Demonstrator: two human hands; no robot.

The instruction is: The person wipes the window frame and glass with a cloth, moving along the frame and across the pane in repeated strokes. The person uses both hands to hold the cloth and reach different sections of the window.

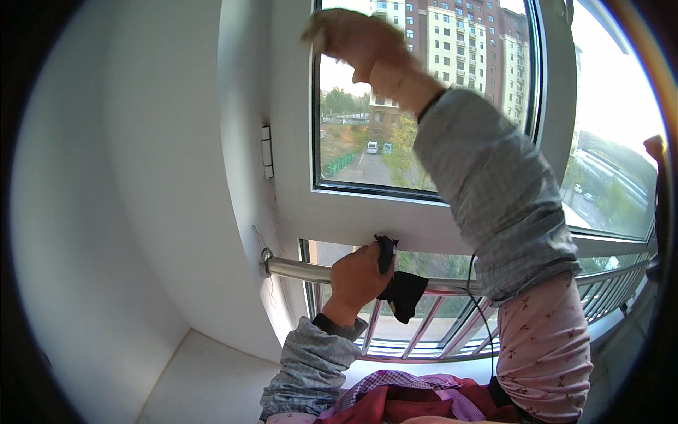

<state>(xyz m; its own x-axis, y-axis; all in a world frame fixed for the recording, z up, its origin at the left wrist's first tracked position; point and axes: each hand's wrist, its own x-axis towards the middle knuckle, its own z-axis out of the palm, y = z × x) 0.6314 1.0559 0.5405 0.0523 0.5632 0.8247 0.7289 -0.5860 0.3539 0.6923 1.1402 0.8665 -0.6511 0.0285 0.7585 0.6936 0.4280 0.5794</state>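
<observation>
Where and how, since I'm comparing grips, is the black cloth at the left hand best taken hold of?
Probably by the loose lower flap of the black cloth, coming from the right and pinching it front and back. The left hand grips the upper part, while this flap hangs to its right, in front of the steel rail, and looks soft.

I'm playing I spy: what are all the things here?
windows: several, white-framed, ahead
handrail: one, silver, before windows
bars: many, silver, under handrail
cloth: one, black, at handrail
cord: one, black, right of cloth
hinge: one, whitish, left
wall: count unclear, white, left
buildings: several, cream, brown, outside
trees: several, greenish, outside
vehicles: several, mostly white, outside
clothing: some, red and purple, bottom
sleeves: two, grey, on forearms
left grip: one, bare, holding cloth
right grip: one, bare, raised
</observation>
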